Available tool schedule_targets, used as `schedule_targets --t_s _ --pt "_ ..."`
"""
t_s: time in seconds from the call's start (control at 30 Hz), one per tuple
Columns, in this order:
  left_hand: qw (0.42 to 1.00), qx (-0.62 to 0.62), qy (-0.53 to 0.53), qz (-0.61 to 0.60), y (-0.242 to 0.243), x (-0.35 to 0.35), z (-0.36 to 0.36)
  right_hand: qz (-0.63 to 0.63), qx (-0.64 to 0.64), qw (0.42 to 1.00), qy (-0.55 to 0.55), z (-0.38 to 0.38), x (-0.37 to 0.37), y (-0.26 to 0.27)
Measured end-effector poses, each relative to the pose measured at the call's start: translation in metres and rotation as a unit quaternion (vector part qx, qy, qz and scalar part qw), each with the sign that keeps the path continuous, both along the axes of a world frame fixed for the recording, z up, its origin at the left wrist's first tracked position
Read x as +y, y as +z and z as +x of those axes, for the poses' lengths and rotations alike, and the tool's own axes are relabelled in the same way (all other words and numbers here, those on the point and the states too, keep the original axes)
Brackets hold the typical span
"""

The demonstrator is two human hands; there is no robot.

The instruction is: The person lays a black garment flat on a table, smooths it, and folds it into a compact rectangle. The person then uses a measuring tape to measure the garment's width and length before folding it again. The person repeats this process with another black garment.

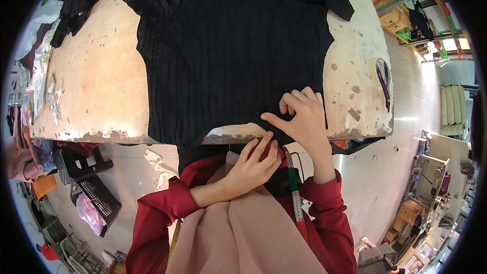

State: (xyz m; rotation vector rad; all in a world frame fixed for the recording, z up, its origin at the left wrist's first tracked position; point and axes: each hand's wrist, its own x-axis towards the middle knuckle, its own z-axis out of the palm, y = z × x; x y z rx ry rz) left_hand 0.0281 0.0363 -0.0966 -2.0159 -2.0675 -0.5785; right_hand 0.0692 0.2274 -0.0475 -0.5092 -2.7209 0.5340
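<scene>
A black garment (pixel 236 53) with vertical pleats or creases lies spread on the worktable (pixel 95 91). Its lower edge hangs over the front of the table and curves upward in the middle, where bare tabletop shows. My right hand (pixel 306 120) is over the garment's lower right part, fingers curled and thumb held apart, with nothing visible between them. Closer to my body, my left hand (pixel 251 169) has its fingers spread, their tips by the table's front edge and the garment's hem. Whether those fingertips touch the cloth, I cannot tell.
A tape roll (pixel 374 72) with pens in it lies at the table's right edge. More dark clothing (pixel 81 0) is heaped at the far left. A measuring tape (pixel 295 186) hangs down my front. On the floor at left stands a black plastic crate (pixel 101 198) with pink cloth.
</scene>
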Motion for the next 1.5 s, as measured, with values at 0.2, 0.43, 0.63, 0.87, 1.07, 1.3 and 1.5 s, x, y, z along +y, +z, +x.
schedule_targets --t_s 0.2,0.43,0.63,0.87,1.07,1.3,1.5 --pt "1.000 -0.007 0.001 -0.001 -0.002 -0.001 0.001 -0.057 0.063 0.996 0.037 -0.005 -0.007 -0.004" --pt "1.000 0.025 0.017 0.002 -0.006 -0.001 0.005 -0.089 -0.006 0.994 0.061 -0.011 -0.005 -0.004" --pt "1.000 0.006 0.003 -0.006 -0.007 -0.003 0.004 -0.076 -0.015 0.997 0.026 -0.019 -0.013 0.000" --pt "0.999 -0.030 -0.023 -0.008 0.005 -0.002 -0.005 0.006 0.066 0.997 0.031 -0.032 -0.018 -0.009" --pt "0.988 -0.151 -0.011 0.044 0.038 -0.012 -0.046 0.000 0.074 0.997 0.027 -0.037 -0.018 -0.020" --pt "0.960 -0.104 0.237 -0.110 0.048 -0.042 -0.124 0.016 0.061 0.998 0.025 -0.036 -0.019 -0.019" --pt "0.956 -0.119 0.230 -0.138 0.038 -0.050 -0.134 0.031 0.045 0.998 0.009 -0.039 -0.023 -0.017"
